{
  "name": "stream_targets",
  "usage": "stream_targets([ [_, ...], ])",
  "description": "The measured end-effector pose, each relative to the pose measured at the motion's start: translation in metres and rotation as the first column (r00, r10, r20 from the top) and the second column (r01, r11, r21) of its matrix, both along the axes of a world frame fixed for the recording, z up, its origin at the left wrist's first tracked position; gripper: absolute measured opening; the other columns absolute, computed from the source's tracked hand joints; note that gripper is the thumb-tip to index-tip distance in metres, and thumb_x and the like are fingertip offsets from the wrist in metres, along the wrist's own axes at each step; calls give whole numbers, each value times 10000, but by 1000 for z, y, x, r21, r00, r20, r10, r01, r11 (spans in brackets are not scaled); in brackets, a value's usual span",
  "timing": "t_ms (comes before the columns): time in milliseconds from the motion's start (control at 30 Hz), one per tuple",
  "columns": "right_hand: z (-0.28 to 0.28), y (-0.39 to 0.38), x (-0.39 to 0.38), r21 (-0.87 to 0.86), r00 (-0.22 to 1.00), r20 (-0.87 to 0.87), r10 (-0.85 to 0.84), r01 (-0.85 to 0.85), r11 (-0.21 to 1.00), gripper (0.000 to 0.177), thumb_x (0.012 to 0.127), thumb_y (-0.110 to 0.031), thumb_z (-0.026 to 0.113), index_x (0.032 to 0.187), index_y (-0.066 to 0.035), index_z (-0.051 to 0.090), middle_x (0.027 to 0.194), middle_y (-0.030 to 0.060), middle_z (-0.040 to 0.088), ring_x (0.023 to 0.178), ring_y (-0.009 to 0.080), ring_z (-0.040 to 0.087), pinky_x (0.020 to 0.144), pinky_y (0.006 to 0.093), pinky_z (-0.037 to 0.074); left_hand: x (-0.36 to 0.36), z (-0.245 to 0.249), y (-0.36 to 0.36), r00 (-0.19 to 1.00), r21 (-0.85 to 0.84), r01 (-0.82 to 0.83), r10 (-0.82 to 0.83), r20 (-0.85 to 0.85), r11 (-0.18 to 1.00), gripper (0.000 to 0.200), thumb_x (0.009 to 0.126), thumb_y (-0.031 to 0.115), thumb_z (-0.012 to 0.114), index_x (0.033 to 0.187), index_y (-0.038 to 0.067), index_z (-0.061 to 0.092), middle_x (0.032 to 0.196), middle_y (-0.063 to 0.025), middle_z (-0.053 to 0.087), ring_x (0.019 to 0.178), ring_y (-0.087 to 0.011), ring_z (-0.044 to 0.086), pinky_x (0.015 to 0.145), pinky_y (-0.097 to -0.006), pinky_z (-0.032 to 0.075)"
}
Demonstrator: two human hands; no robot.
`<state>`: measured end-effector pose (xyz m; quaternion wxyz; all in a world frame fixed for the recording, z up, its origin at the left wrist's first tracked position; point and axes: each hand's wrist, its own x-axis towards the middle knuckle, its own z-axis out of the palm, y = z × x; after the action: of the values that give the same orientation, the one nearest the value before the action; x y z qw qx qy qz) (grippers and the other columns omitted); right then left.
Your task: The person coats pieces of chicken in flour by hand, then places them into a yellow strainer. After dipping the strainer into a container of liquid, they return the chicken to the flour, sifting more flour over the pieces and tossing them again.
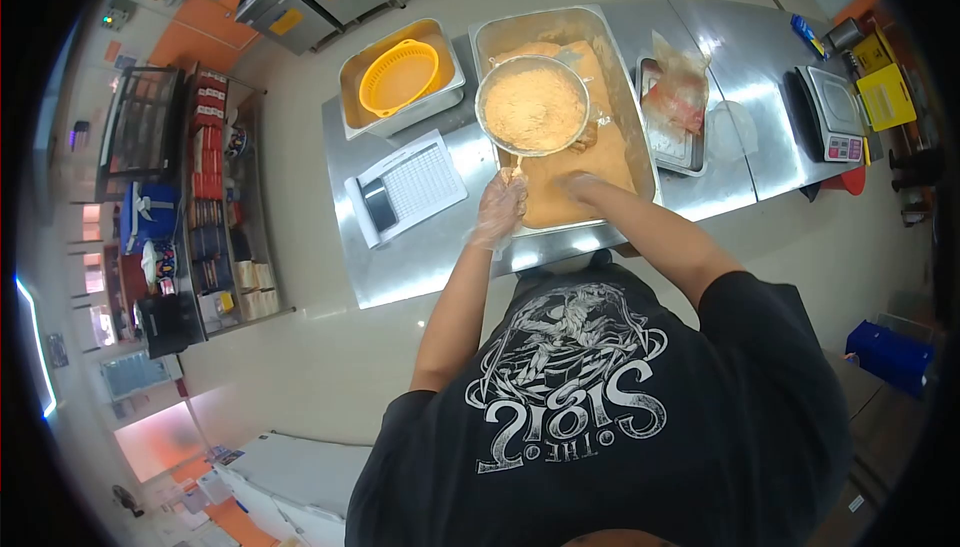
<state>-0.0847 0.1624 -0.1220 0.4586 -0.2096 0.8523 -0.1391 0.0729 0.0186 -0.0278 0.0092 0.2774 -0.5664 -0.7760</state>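
Observation:
My left hand [502, 209], in a clear plastic glove, is closed around the handle of a round sieve [482, 119]. The sieve is heaped with pale orange crumbs [535, 109] and sits above a deep metal tray [648, 162]. Orange-brown breading powder [555, 197] covers much of the tray's bottom. My right hand [582, 185] reaches into the tray at the powder, just below the sieve; its fingers are smeared and partly hidden. Some brownish lumps show by the sieve's lower right edge, too small to make out.
A metal pan with a yellow strainer basket [400, 79] stands at the back left. Nearer lies a white gridded board [410, 187]. To the right, a plastic bag [677, 97] rests on a small metal tray [690, 152]. A digital scale [832, 112] stands at the table's right end.

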Motion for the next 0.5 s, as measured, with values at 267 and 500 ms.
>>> stream_targets([
  [267, -54, -72, 35, -135, 904, 375, -206, 273, 953, 515, 983, -423, 493, 1322, -51, 602, 1268, 126, 650, 1066, 267, 631, 870, 428, 502, 6, -1, 1, 998, -160, 49, -54, -22, 986, 176, 1030, 262, 579, 1059, 89, 564, 731, 33, 513, 578, -60, 456, 503, -236, 379],
  [500, 20, 2, -24, -125, 868, 416, -270, 349, 929, 586, 960, -474, 572, 1409, -100, 525, 1389, 115, 571, 1220, 215, 538, 964, 418, 467, -2, -51, 2, 993, -581, -15, -54, -101, 814, 238, 1032, 261, 568, 1132, 45, 571, 745, 11, 560, 648, -69, 506, 566, -263, 429],
])
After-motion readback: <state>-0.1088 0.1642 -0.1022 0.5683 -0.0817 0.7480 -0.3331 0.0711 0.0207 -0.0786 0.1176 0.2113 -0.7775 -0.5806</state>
